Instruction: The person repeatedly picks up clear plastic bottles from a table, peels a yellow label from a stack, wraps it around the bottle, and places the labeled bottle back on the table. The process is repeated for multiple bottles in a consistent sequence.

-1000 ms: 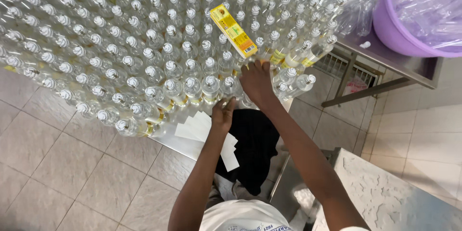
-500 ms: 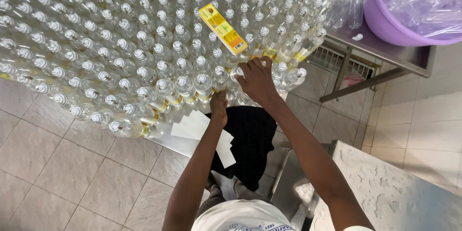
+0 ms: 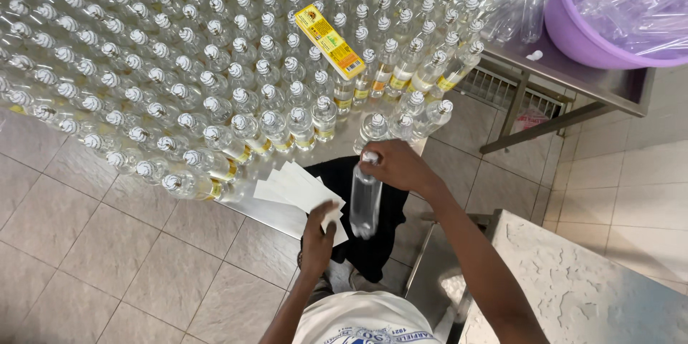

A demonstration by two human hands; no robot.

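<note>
My right hand (image 3: pixel 398 166) grips a clear plastic bottle (image 3: pixel 365 201) by its white-capped neck and holds it above my lap, clear of the table. My left hand (image 3: pixel 319 226) rests on the fan of white paper labels (image 3: pixel 292 188) at the table's front edge, fingers pinching one label. A great many clear capped bottles (image 3: pixel 215 50) stand packed on the steel table (image 3: pixel 276 216). Some of the front ones carry yellow labels. A yellow strip of labels (image 3: pixel 330 42) lies on top of the bottle caps.
A purple tub (image 3: pixel 580 29) lined with clear plastic sits on a second steel table at the upper right. A white textured surface (image 3: pixel 573 287) lies at the lower right. Beige floor tiles (image 3: pixel 107 258) surround the table, and a black cloth covers my lap.
My right hand has pulled a bottle out of the front row toward me. My left hand has dropped from the bottles to the white labels.
</note>
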